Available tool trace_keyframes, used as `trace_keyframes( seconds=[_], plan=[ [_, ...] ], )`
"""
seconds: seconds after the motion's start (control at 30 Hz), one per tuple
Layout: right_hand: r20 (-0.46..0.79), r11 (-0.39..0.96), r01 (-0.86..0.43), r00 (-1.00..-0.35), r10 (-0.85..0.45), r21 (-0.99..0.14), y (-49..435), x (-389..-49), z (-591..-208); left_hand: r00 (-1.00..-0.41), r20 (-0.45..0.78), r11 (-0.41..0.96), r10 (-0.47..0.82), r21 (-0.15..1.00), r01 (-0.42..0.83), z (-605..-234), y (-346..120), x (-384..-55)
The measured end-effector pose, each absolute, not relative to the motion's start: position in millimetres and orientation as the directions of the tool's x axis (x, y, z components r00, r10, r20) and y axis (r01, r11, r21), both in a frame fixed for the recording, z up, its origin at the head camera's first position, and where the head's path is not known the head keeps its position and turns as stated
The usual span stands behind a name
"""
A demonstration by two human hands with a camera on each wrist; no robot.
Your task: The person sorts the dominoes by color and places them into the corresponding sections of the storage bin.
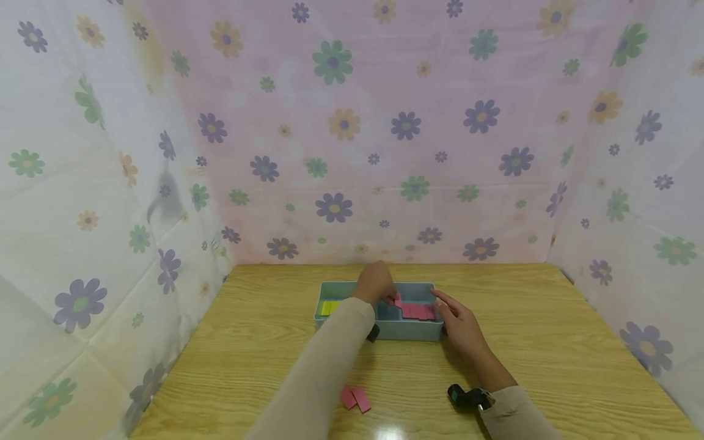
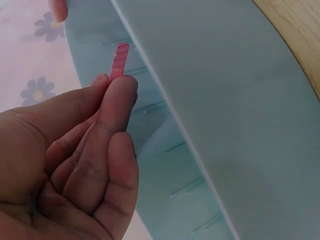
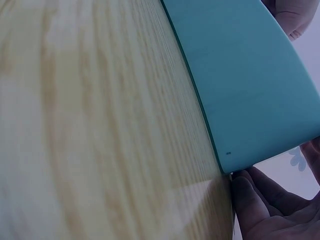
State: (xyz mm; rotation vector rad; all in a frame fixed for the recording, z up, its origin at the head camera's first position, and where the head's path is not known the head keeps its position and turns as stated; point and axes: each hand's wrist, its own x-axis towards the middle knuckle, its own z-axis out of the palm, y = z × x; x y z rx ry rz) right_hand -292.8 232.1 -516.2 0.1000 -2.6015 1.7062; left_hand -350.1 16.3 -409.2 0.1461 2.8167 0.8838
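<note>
A long blue-green box (image 1: 409, 330) stands on the table. Over its middle, my left hand (image 1: 376, 283) pinches a small pink tile (image 1: 398, 300) between thumb and fingertips; the left wrist view shows this hand (image 2: 95, 145) close up, its other fingers curled. Inside the box's right part lies a row of pink tiles (image 1: 418, 311). Yellow tiles (image 1: 330, 307) lie at the left end, partly covered by my left forearm. My right hand (image 1: 464, 327) holds the right end of the box, fingertips at the rim; in the right wrist view, other fingers (image 3: 245, 192) touch its lower corner.
A few loose pink tiles (image 1: 360, 399) lie on the wooden table (image 1: 253, 342) in front of the box, beside my left sleeve. Flowered cloth (image 1: 374, 159) hangs behind the table and on both sides. A black wrist device (image 1: 464, 397) sits by my right cuff.
</note>
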Motion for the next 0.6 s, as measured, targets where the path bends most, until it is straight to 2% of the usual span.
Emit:
trace_keyframes(
  seconds=[0.23,0.6],
  plan=[
    [0.060,0.375,-0.074,-0.997,-0.050,-0.924,233,-293,-517,-0.985,-0.120,0.856,0.123,0.516,0.044,-403,23,-339],
    [0.075,0.361,-0.093,-0.995,-0.064,-0.928,232,-290,-511,-0.986,-0.157,0.925,0.058,0.380,-0.007,-415,37,-352]
  ],
)
